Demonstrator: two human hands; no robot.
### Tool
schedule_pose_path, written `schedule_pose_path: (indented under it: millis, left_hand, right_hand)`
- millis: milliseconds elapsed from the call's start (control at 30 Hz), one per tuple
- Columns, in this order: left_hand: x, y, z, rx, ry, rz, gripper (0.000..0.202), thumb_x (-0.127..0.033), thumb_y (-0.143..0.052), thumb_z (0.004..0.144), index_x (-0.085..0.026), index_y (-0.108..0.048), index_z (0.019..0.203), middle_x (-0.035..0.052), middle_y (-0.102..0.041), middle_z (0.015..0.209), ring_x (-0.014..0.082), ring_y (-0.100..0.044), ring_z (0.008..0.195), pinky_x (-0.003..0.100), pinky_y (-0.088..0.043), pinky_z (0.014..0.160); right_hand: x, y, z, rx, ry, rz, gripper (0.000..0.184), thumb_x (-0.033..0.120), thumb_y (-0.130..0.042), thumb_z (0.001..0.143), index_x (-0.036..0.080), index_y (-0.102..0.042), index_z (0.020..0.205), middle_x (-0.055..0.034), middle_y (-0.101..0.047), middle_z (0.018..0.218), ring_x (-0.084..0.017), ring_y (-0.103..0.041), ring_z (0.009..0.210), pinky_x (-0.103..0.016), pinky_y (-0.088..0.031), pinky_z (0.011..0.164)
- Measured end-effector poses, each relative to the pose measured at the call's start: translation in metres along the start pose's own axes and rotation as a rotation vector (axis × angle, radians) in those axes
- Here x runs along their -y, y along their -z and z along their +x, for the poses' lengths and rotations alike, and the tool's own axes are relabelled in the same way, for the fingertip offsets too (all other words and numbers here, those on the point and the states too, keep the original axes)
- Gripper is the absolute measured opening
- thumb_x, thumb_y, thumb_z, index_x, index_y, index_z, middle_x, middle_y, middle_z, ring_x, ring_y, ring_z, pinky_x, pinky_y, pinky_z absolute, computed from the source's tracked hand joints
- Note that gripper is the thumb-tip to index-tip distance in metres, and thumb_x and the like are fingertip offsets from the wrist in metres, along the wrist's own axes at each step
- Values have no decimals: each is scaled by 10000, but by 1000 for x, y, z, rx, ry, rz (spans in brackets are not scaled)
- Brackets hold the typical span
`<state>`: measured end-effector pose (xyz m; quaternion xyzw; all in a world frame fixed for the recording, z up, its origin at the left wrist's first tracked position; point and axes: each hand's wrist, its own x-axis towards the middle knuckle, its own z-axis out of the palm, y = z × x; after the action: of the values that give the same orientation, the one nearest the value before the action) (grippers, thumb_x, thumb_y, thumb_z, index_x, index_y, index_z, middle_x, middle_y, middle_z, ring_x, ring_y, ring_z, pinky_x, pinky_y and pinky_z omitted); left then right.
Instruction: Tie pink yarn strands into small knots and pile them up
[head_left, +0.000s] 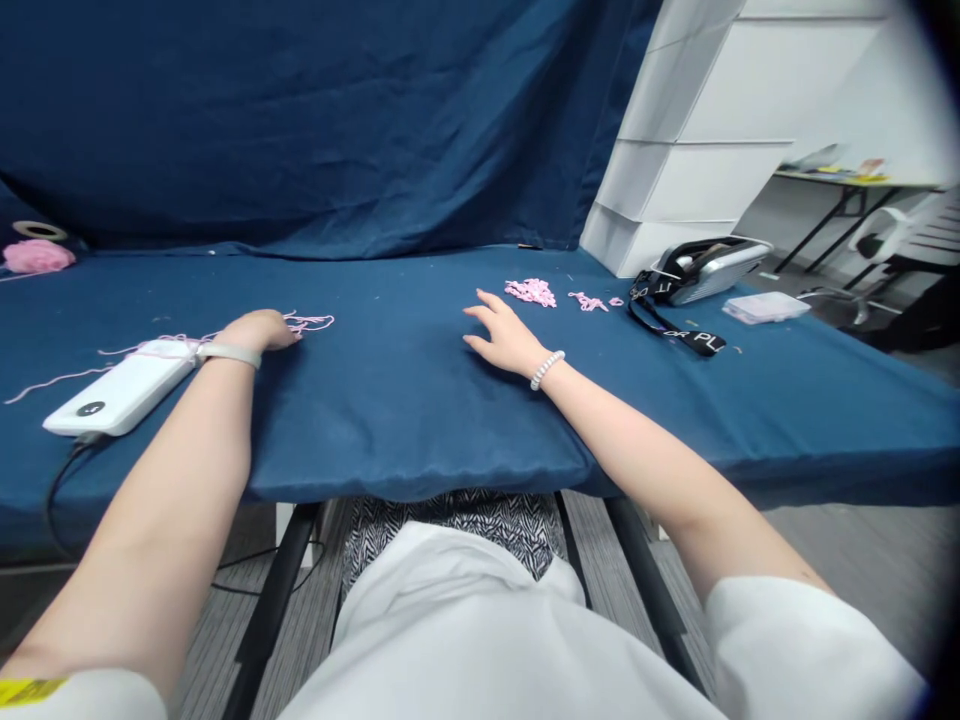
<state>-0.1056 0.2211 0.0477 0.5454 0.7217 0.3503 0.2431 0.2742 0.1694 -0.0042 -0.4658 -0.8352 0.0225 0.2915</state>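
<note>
On the left, my left hand (pixel 262 328) is bent down over loose strands of pink yarn (pixel 313 322), its fingers together and partly hidden. Strands stick out past the fingertips and trail to the left across a white power bank (pixel 124 388). The wrist, with a pale band, is beside the power bank's far end. My right hand (pixel 504 335) hovers or rests at mid-table, fingers apart and nothing in them. Just beyond it lies a small heap of pink knotted yarn pieces (pixel 531 292), with a smaller pink cluster (pixel 589 301) to its right.
At the right are an open silver-grey case (pixel 716 272), a black lettered strap (pixel 675 330) and a clear plastic box (pixel 766 307). A pink yarn ball (pixel 37 256) and a tape roll (pixel 39 231) sit far left. A cable (pixel 64 475) hangs over the front edge.
</note>
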Motion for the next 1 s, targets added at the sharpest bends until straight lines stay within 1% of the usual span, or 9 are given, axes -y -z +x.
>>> schedule_pose_path:
  millis: [100, 200, 267, 333, 433, 533, 633, 833, 1000]
  left_hand:
    - [-17, -6, -16, 24, 5, 123, 487, 34, -677, 728, -187, -396, 397, 14, -290, 319, 272, -562, 955, 384, -265, 1051]
    - [-56, -22, -48, 152, -102, 80, 369, -187, -543, 928, -154, -552, 560, 28, -577, 509, 140, -541, 628, 259, -415, 758]
    - [-84, -39, -73, 253, -208, 30, 298, -282, -597, 907, -153, -587, 638, 21, -626, 580, 98, -493, 518, 218, -381, 592]
    - [-107, -59, -96, 460, -373, -10, 272, -277, -626, 879, -152, -594, 639, 24, -602, 550, 93, -476, 474, 213, -353, 523]
    - [-125, -88, -118, 714, -422, -76, 322, -219, -602, 863, -151, -552, 553, 23, -536, 490, 91, -463, 448, 212, -334, 474]
    - [-127, -108, -128, 739, -391, -200, 336, -241, -558, 888, -154, -518, 566, 13, -504, 487, 80, -438, 427, 205, -293, 435]
    - [-120, -116, -132, 714, -324, -324, 308, -260, -525, 921, -157, -499, 632, -11, -465, 491, 73, -435, 436, 195, -303, 444]
    - [-101, -120, -131, 709, -350, -353, 329, -359, -458, 960, -157, -490, 703, -21, -464, 539, 73, -446, 478, 203, -349, 493]
    - [-93, -121, -129, 757, -502, -128, 305, -410, -540, 901, -141, -601, 771, -9, -544, 581, 82, -467, 522, 212, -359, 529]
  right_hand:
    - [2, 0, -2, 50, 2, -1, 464, 270, -607, 872, 82, -582, 1295, -228, -412, 1492, -307, -395, 1411, -467, -325, 1177]
    - [8, -1, -2, 34, 31, 56, 528, 285, -604, 876, 46, -544, 1343, -231, -419, 1491, -300, -381, 1421, -435, -293, 1198]
    - [15, -2, -3, 3, 15, 206, 632, 356, -621, 867, 67, -473, 1409, -212, -426, 1495, -287, -407, 1406, -437, -303, 1191]
    - [22, -1, -5, 0, -25, 443, 741, 434, -644, 843, 129, -387, 1468, -181, -495, 1449, -267, -505, 1328, -432, -381, 1134]
    - [32, 5, -8, 74, -40, 733, 664, 484, -647, 832, 180, -464, 1393, -101, -696, 1122, -209, -679, 1013, -355, -520, 932]
    - [38, 14, -9, 154, -85, 772, 400, 514, -631, 833, 142, -663, 976, -40, -686, 763, -132, -630, 644, -256, -504, 638]
    - [38, 23, -8, 205, -118, 780, 443, 553, -629, 815, 135, -603, 671, -2, -582, 558, -84, -515, 499, -224, -411, 534]
    - [26, 36, -5, 231, -123, 991, 470, 585, -684, 743, 125, -639, 663, -5, -599, 582, -82, -516, 537, -234, -436, 582]
    - [18, 39, -2, 245, -190, 998, 384, 499, -697, 767, 118, -718, 724, -24, -644, 634, -78, -512, 554, -226, -426, 574]
